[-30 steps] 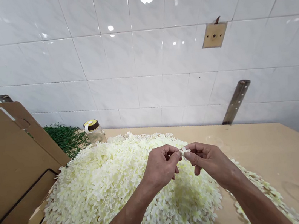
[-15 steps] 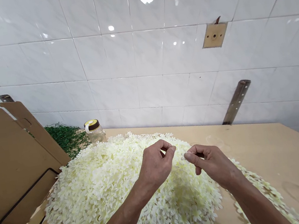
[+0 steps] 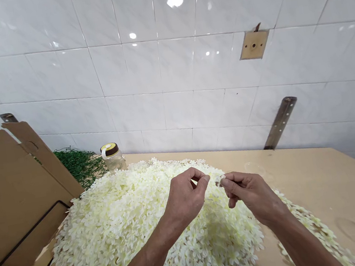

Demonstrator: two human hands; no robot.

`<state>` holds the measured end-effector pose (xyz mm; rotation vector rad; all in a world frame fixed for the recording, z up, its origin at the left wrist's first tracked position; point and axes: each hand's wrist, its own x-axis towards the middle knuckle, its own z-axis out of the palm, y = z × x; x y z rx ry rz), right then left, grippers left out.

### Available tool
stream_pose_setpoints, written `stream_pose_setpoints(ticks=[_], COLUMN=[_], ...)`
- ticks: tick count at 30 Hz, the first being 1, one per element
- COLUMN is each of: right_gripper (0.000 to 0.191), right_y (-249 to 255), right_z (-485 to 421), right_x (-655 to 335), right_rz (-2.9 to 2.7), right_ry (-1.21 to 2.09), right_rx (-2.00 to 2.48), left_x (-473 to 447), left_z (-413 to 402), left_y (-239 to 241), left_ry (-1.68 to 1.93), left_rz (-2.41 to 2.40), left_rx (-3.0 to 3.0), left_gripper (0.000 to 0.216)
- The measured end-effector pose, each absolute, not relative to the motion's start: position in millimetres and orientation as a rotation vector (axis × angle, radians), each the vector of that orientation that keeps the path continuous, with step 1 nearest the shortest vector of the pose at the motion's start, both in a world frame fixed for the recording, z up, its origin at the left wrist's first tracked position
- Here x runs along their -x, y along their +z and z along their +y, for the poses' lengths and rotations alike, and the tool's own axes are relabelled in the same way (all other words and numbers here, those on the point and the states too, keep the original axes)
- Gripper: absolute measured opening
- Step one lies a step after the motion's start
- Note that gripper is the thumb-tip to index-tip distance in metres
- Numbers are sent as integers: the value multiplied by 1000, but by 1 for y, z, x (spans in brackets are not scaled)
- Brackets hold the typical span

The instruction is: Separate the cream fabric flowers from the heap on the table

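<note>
Over the flower pile [image 3: 126,214], our right hand [image 3: 250,191] clamps a small white blossom [image 3: 220,179], probably by the fingertips because it is so delicate; our left hand [image 3: 186,193] hovers there too, fingertips together, any contents hidden.

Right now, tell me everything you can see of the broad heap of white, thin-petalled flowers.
The broad heap of white, thin-petalled flowers is tinged pale yellow-green and looks artificial, perhaps fabric or plastic. The flowers lie loose at varied angles, too many to count, mounded centrally and thinning to scattered ones along the near edge. It rests on the flat tan table, with a clear cylindrical bottle at its far side. The left hand and right hand overlap it in view; contact is unclear.
</note>
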<state>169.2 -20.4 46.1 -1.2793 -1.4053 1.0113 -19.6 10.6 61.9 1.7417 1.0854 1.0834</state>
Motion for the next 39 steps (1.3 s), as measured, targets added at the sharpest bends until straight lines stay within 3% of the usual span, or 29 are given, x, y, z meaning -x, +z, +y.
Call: stream_pose_setpoints(ticks=[6, 28, 39], right_gripper=[33, 52, 37], right_y=[41, 52, 48], right_z=[-17, -26, -24], right_x=[-170, -164, -166], right_rz=[-1323, -1498, -1545], right_ry=[960, 1058, 985], right_rx=[1317, 1219, 1327], left_x=[20, 13, 13], left_z=[11, 13, 7], left_y=[62, 59, 61], left_ry=[1071, 907, 985], left_rz=[1080, 862, 1021], left_rx=[-1759, -1455, -1624], left_gripper=[24, 36, 22])
